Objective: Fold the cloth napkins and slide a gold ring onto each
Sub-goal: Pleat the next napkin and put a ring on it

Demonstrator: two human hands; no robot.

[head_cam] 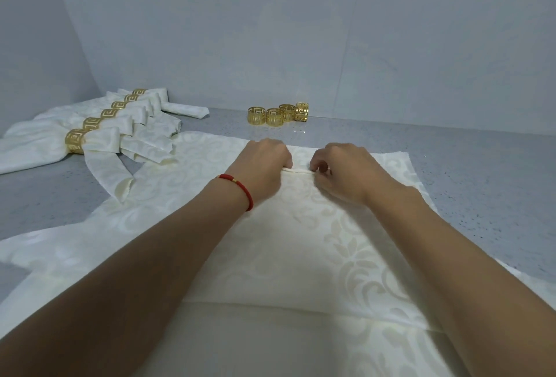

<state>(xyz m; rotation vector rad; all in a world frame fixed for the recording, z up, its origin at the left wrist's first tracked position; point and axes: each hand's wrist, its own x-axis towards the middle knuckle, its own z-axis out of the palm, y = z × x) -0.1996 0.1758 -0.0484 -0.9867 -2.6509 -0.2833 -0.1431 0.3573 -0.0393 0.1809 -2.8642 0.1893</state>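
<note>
A cream patterned napkin (301, 256) lies spread flat on the grey counter in front of me. My left hand (264, 166) and my right hand (346, 172) sit side by side near its far part, both pinching a narrow raised pleat (298, 170) of the cloth between them. Several loose gold rings (276, 113) stand in a row at the back by the wall. At the left, several folded napkins (99, 142) lie in a row, each with a gold ring (73, 142) around it.
More flat cream cloth (45, 253) lies under and left of the spread napkin. One rolled napkin (186, 109) without a ring lies behind the ringed row. The grey counter (466, 172) meets a pale wall at the back and left.
</note>
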